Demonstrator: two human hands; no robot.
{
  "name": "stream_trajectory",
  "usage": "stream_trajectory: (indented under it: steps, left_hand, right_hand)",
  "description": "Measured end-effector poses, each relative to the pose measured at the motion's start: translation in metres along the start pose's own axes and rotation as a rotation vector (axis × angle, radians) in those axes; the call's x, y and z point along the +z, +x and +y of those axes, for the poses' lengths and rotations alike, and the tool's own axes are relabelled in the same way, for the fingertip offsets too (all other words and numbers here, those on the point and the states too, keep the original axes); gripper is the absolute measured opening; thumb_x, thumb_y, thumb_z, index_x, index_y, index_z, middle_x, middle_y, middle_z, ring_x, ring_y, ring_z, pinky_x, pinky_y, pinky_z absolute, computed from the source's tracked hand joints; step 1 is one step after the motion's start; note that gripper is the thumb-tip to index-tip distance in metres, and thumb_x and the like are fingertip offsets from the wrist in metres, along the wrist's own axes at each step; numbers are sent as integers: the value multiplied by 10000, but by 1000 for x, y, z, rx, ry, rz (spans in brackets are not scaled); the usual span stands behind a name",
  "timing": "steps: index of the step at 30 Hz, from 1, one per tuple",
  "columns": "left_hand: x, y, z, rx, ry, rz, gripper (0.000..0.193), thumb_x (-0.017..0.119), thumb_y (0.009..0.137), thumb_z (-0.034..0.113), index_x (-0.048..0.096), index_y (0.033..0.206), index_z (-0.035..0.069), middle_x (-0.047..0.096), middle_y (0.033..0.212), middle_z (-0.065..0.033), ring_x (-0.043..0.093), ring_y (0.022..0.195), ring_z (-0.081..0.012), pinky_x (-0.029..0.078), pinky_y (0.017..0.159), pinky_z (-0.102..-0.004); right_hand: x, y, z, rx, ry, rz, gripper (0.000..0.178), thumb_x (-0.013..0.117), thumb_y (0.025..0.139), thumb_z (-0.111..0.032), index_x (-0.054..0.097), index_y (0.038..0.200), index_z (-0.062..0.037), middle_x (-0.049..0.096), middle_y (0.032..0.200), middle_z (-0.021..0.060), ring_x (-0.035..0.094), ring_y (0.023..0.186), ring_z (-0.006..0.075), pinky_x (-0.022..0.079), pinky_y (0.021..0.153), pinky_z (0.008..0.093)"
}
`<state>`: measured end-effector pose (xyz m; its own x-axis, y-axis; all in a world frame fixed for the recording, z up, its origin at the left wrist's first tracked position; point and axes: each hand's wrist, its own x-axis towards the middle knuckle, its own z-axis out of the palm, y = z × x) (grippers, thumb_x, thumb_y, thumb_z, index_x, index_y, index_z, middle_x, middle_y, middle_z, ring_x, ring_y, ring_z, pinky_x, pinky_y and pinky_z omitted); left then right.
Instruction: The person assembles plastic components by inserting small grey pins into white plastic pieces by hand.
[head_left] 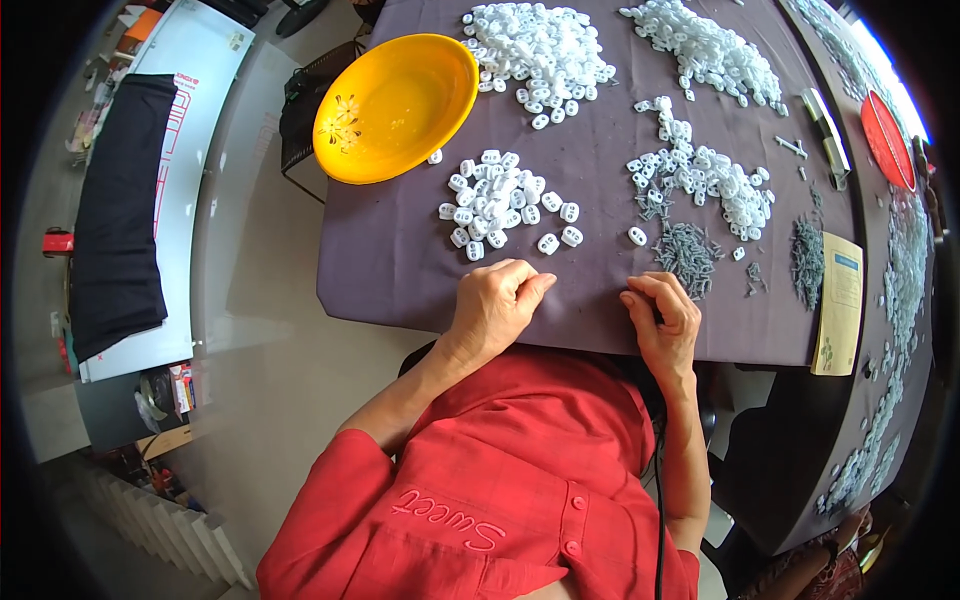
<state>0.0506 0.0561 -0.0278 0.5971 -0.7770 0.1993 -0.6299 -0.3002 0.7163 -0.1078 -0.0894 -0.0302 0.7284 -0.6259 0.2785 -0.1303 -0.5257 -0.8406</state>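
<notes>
At the near edge of the dark cloth-covered table, my left hand is closed, thumb against curled fingers. What it holds, if anything, is hidden. Just beyond it lies a loose pile of small white two-holed plastic pieces. My right hand is also closed, its thumb and fingertips drawn together, and I cannot make out anything in them. It is right beside a heap of small grey screw-like pieces. One white piece sits alone near that heap, with more white pieces behind.
A yellow bowl overhangs the table's left edge. Larger white heaps lie at the back. On the right are a second grey pile, a tan booklet and another table with a red basket. Another person's arm shows lower right.
</notes>
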Motion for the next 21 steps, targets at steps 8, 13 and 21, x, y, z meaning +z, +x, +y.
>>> stream_trajectory:
  steps: [8,13,21]
  left_hand:
    - [14,3,6,123,-21,37,142,693,754,67,552,751,48,562,688,-70,553,517,-237,426,453,-327]
    - [22,20,16,388,199,124,246,690,701,55,614,935,57,584,936,-54,582,759,-198,451,628,-315]
    - [31,41,-5,526,382,58,228,577,728,89,610,938,6,576,1096,-72,499,1050,-241,356,836,-408]
  right_hand:
    - [2,0,2,-59,-70,-25,142,653,741,21,605,871,-8,591,800,94,567,615,183,447,543,275]
    - [4,1,2,-58,-102,-57,167,660,726,19,604,877,-23,589,805,100,576,655,231,459,577,301]
    - [4,2,1,-32,-133,-31,162,662,721,19,604,866,-24,588,802,99,567,643,228,453,566,303]
